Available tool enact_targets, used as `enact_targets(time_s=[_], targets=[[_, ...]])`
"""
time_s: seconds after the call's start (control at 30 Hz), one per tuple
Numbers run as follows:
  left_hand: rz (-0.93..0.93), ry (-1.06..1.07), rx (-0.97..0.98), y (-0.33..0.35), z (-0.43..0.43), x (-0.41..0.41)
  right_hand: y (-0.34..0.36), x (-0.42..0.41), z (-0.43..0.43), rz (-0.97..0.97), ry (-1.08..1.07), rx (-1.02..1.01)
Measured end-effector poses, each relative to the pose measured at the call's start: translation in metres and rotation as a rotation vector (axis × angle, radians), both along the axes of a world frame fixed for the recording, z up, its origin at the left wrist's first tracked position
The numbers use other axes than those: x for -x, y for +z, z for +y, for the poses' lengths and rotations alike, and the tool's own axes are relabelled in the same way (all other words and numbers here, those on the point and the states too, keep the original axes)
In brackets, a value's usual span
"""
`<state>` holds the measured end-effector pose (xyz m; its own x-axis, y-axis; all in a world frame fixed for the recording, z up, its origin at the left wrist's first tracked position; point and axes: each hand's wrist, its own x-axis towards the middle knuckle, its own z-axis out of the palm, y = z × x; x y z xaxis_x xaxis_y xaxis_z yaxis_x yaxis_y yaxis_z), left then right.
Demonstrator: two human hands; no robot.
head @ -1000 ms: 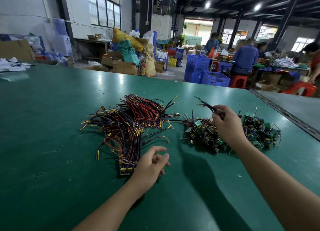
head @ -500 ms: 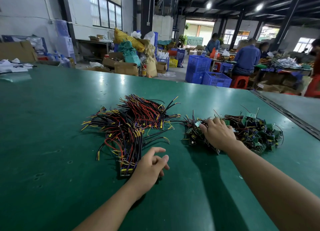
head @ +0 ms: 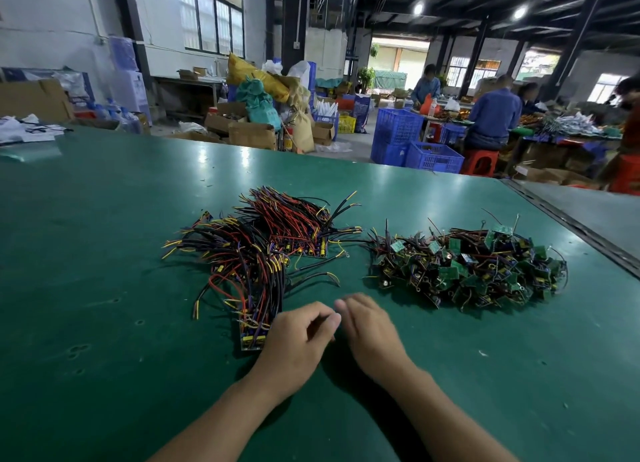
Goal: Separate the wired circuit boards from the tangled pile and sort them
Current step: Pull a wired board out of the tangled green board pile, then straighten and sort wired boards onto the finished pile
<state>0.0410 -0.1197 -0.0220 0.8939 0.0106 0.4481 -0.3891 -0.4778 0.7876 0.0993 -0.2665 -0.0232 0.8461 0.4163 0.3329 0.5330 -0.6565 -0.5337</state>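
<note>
Hands meet low in the centre of the frame. The left hand (head: 298,344) is loosely curled and the right hand (head: 372,330) is nearly flat and blurred; neither visibly holds anything. Both lie over a green table (head: 104,254). Sorted boards (head: 263,254) spread centre-left and the tangled pile (head: 464,267) sits centre-right. Blue crates (head: 415,143), boxes (head: 249,132) and workers (head: 491,115) fill the upper frame.

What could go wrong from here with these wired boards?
Pulling one board from the tangled pile may drag neighbours along by their looped wires. The sorted bundle has loose wire ends reaching toward that pile, so the two could snag together. Your left hand sits beside the bundle and might nudge it.
</note>
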Motion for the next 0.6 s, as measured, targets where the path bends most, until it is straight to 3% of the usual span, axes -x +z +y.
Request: enact_targets(time_s=[0.13,0.2,0.27,0.37,0.47,0.6], targets=[[-0.254,0.384,-0.124,0.010,0.018,-0.001,-0.003,0.014,-0.005,0.065,0.126,-0.089],[-0.165,0.641,-0.179,0.010,0.032,-0.006,-0.004,0.016,-0.009,0.110,0.136,-0.070],[0.115,0.780,-0.221,0.004,0.044,-0.010,-0.007,0.014,-0.012,0.108,0.138,-0.056],[0.412,0.739,-0.315,-0.002,0.055,-0.012,-0.007,0.011,-0.013,0.038,0.188,-0.048],[0.415,0.623,-0.325,-0.004,0.059,-0.014,-0.005,0.015,-0.013,0.039,0.271,0.016],[0.437,0.464,-0.192,-0.001,0.061,-0.013,-0.001,0.021,-0.013,0.095,0.202,-0.073]])
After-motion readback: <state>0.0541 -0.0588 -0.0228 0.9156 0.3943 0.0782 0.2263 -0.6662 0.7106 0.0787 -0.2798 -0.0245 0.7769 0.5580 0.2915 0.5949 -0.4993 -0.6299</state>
